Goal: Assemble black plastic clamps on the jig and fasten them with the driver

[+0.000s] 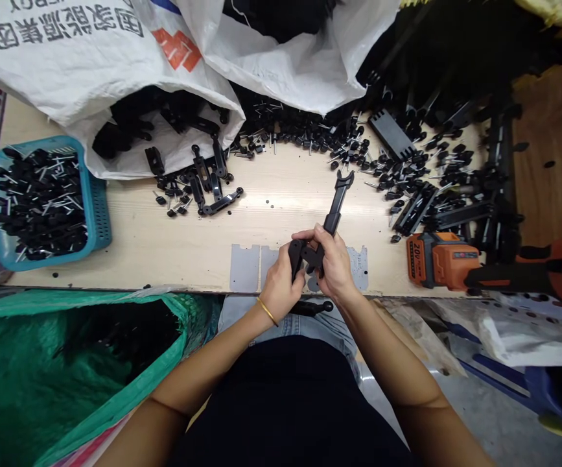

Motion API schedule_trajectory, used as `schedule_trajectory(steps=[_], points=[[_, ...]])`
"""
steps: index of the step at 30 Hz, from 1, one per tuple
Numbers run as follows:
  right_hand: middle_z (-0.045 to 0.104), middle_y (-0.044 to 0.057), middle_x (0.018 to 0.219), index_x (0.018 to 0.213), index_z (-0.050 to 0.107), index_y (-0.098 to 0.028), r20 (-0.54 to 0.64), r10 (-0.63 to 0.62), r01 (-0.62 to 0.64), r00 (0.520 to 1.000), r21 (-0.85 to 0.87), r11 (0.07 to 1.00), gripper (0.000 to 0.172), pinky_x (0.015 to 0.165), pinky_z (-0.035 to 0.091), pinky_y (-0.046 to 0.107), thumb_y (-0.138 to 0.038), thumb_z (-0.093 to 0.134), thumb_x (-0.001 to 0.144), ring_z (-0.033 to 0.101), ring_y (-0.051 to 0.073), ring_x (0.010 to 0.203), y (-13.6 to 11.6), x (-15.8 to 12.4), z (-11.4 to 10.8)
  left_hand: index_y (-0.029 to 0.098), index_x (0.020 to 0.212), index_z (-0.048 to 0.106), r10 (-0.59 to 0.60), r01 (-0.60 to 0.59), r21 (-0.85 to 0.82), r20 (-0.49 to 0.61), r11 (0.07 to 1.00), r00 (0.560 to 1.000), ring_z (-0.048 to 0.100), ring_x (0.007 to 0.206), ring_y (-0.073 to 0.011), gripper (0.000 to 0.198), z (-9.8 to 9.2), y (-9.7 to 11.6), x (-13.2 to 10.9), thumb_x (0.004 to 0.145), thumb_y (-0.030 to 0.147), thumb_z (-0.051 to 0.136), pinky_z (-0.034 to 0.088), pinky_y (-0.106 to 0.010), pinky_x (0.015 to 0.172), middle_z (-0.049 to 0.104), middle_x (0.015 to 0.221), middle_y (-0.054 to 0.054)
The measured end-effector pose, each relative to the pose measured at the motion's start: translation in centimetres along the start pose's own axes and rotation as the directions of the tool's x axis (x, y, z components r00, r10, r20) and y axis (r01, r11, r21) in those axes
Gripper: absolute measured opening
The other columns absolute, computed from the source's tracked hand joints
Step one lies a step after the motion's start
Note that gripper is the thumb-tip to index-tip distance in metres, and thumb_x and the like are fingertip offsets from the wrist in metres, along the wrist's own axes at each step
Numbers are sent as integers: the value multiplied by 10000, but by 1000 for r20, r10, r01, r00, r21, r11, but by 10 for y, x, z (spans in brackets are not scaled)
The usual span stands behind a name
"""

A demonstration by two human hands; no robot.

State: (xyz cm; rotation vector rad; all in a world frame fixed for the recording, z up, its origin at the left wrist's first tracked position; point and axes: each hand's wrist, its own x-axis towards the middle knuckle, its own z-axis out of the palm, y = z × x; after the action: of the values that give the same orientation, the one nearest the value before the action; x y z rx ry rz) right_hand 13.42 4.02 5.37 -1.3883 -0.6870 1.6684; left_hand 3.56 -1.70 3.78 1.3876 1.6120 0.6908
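Observation:
My left hand [281, 287], with a yellow bangle at the wrist, is closed around a short black plastic bracket [295, 257]. Closed on a longer black plastic arm [335, 211], my right hand [338, 264] holds it with the forked end pointing away from me. The two black parts meet between my hands, above the table's front edge; whether they are joined I cannot tell. Flat grey plates [245, 267] lie on the table beneath and beside my hands. Across my lap rests another black arm [312, 308] with a round end.
A blue basket [96, 211] of black-headed screws stands left. White sacks [129, 71] spill black links [222, 202] onto the table. Loose knob screws [353, 148] and black parts cover the back right. An orange cordless tool [443, 261] lies right; a green sack [28, 389] gapes below left.

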Motion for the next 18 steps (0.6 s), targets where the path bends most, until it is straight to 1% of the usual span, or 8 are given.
schedule_trajectory(steps=[3, 5, 8, 11, 15, 18], points=[[651, 30, 669, 702, 666, -166, 37, 64, -64, 997, 6, 998, 435, 573, 468, 252, -593, 604, 757, 578, 127, 611, -1, -1, -1, 183, 1218, 363, -25, 25, -11, 1, 1000, 1000, 661, 842, -231, 454, 2, 1, -2, 788, 171, 508, 512, -323, 714, 659, 968, -75], [675, 43, 722, 706, 670, -161, 60, 69, -71, 996, 29, 997, 448, 577, 475, 248, -601, 603, 754, 599, 134, 647, -1, -2, -1, 177, 1201, 367, -54, 54, -17, -16, 998, 998, 655, 781, -226, 436, 3, 3, -4, 791, 187, 514, 499, -310, 669, 656, 895, -63], [702, 50, 782, 745, 650, -164, 99, 45, -50, 994, 44, 998, 435, 585, 484, 245, -597, 616, 749, 619, 137, 661, -1, -1, -2, 178, 1196, 373, -76, 74, -40, -40, 996, 996, 645, 790, -217, 420, 2, 5, -6, 798, 195, 507, 491, -302, 673, 652, 911, -61], [718, 42, 793, 792, 594, -185, 110, 8, -11, 994, 23, 1000, 375, 604, 497, 251, -553, 651, 744, 633, 143, 670, 0, 1, -5, 196, 1179, 391, -81, 80, -68, -12, 994, 997, 638, 830, -206, 399, -2, 4, -5, 800, 207, 515, 491, -296, 707, 645, 933, -43], [734, 32, 824, 780, 506, -214, 111, -52, 52, 992, 2, 999, 327, 690, 520, 282, -497, 668, 754, 658, 161, 764, 3, 4, -7, 202, 1166, 405, -91, 91, -47, -6, 995, 996, 636, 840, -213, 387, -6, 1, -2, 795, 202, 514, 494, -308, 718, 643, 933, -40], [734, 22, 817, 781, 488, -219, 114, -57, 57, 992, 0, 998, 317, 720, 521, 292, -488, 653, 771, 664, 158, 764, 8, 6, -7, 199, 1193, 399, -96, 95, -28, -17, 995, 995, 645, 839, -223, 411, -5, 1, -2, 796, 185, 505, 501, -314, 707, 649, 961, -54]])
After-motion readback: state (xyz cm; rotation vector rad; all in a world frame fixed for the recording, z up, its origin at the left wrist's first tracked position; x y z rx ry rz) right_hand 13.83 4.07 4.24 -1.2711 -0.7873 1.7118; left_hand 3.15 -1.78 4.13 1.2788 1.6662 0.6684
